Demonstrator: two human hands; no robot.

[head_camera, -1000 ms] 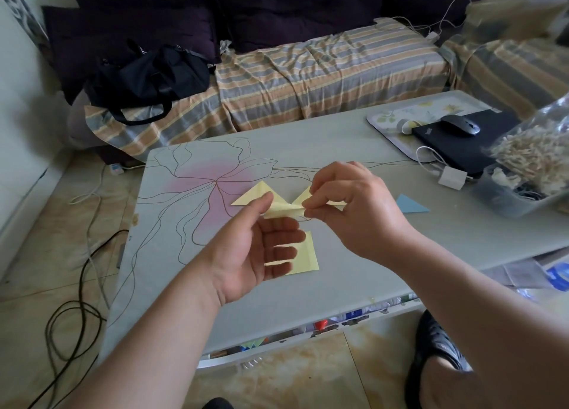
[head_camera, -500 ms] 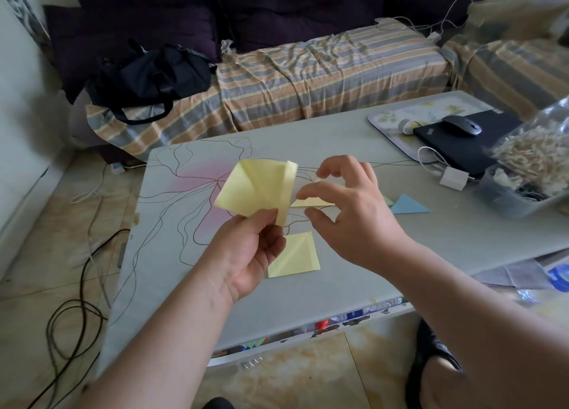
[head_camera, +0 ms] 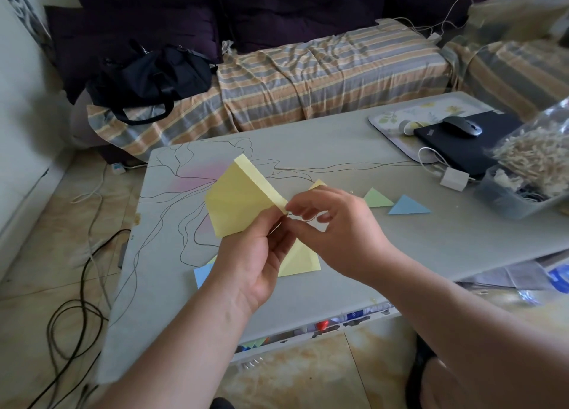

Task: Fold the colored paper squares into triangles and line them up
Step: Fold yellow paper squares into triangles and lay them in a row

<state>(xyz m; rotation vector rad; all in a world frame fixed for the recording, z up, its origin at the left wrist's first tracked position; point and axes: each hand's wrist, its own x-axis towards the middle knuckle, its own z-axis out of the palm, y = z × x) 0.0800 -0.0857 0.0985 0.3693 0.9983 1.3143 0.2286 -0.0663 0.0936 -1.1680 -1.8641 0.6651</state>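
Note:
My left hand [head_camera: 258, 260] holds a yellow paper [head_camera: 238, 200] up above the table, tilted, with one edge folded over. My right hand [head_camera: 338, 233] pinches that paper's lower right corner with thumb and forefinger. On the grey table [head_camera: 400, 254] a green triangle [head_camera: 377, 198] and a blue triangle [head_camera: 408, 206] lie side by side to the right. The tip of a yellow triangle [head_camera: 318, 184] shows behind my right hand. A yellow square [head_camera: 300, 260] lies under my hands, and a blue paper [head_camera: 201, 274] sticks out left of my wrist.
At the table's right end stand a flowered tray [head_camera: 388, 119], a black laptop [head_camera: 462, 145] with a mouse [head_camera: 462, 126], a white charger [head_camera: 454, 179] and a plastic tub [head_camera: 505, 199] under a bag. A striped sofa with a black bag [head_camera: 154, 79] is behind. Cables [head_camera: 77, 310] lie on the floor at left.
My left hand raised and turned the yellow paper while the right hand let go, opened, then closed on its corner. The view shifted, so the green triangle and blue paper now show.

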